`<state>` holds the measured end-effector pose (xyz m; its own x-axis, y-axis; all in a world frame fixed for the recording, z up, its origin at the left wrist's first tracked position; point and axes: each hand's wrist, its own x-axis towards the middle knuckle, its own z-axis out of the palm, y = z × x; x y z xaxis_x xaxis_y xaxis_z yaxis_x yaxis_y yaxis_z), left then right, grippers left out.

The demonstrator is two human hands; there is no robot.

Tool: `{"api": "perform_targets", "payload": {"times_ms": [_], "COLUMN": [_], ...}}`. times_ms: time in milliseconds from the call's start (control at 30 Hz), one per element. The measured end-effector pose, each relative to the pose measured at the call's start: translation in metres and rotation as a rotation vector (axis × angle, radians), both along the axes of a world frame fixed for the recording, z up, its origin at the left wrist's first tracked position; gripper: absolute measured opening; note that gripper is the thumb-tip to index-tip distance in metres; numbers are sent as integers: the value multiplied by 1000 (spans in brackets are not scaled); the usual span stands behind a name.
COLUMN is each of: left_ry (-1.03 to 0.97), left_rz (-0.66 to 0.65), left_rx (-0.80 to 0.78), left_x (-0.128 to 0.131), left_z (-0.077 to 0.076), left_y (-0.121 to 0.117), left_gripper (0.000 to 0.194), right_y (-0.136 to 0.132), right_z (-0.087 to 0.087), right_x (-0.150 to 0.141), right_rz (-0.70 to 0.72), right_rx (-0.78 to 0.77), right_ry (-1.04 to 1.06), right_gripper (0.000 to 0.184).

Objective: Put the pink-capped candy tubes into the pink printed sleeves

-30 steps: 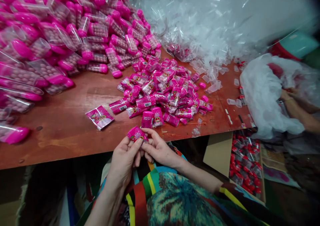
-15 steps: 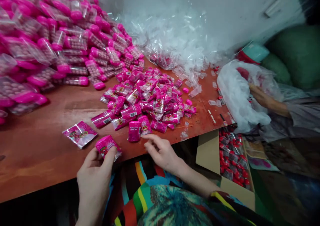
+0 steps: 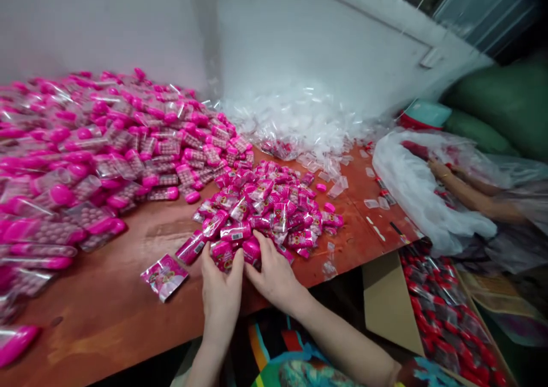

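Note:
My left hand (image 3: 222, 281) is closed around a pink wrapped candy pack (image 3: 221, 254), thumb on one side and fingers on the other, at the near edge of a heap. Close beside it, my right hand (image 3: 272, 270) grips another pink candy pack (image 3: 252, 251) between thumb and fingers. The heap of pink labelled packs (image 3: 269, 204) lies just beyond both hands. A flat, shiny pink wrapper (image 3: 165, 277) with a printed picture rests on the table to the left of my left hand.
Clear tubes of pink balls with pink caps (image 3: 128, 153) pile up at the left. Clear plastic pieces (image 3: 299, 119) lie against the wall. On the right are a white bag (image 3: 394, 164), a person's arm (image 3: 471, 190) and a cardboard box (image 3: 389, 295) of red items.
My left hand has brought its pink pack right, up to the heap beside my right hand. My right hand now has its fingers around a pack. The view has tilted up.

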<state>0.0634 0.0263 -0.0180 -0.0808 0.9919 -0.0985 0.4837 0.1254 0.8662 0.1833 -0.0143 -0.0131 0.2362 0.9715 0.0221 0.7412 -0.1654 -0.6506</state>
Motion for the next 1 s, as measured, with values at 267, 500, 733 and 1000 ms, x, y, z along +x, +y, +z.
{"api": "perform_targets", "payload": {"times_ms": [267, 500, 733, 1000], "left_ry": [425, 517, 592, 525], "left_rz": [-69, 23, -20, -124], "left_rx": [406, 541, 511, 401], "left_x": [2, 7, 16, 10], "left_z": [-8, -7, -4, 5], "left_y": [30, 61, 92, 99], "left_gripper": [66, 71, 79, 60], "right_y": [2, 21, 22, 28], "right_z": [-9, -14, -25, -27], "right_x": [-10, -4, 2, 7], "right_rz": [16, -5, 11, -52], "right_rx": [-32, -33, 10, 19], "right_ry": [-58, -177, -240, -173], "right_gripper": [75, 75, 79, 77]}}
